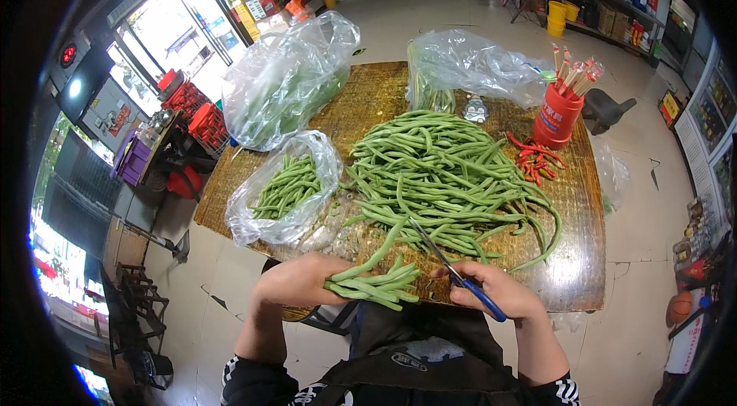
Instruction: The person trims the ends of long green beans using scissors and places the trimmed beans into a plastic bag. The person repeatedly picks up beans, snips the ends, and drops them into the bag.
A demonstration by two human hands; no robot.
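Observation:
A bunch of long green beans [377,285] is gripped in my left hand [308,279] at the table's near edge, one bean sticking up above the others. My right hand [489,288] holds scissors with blue handles [440,253], the blades pointing up and left over the bean pile. That large heap of long beans [432,176] covers the middle of the wooden table [576,233]. To its left, an open clear plastic bag [328,170] contains cut bean pieces [286,187]. Small bean scraps lie on the tabletop between bag and heap.
Red chillies [535,158] lie right of the heap, beside a red cup [557,118] of wrapped chopsticks. Two clear bags of greens, a left one [288,83] and a right one [472,60], stand at the back. A dark stool [607,109] is beyond the right edge.

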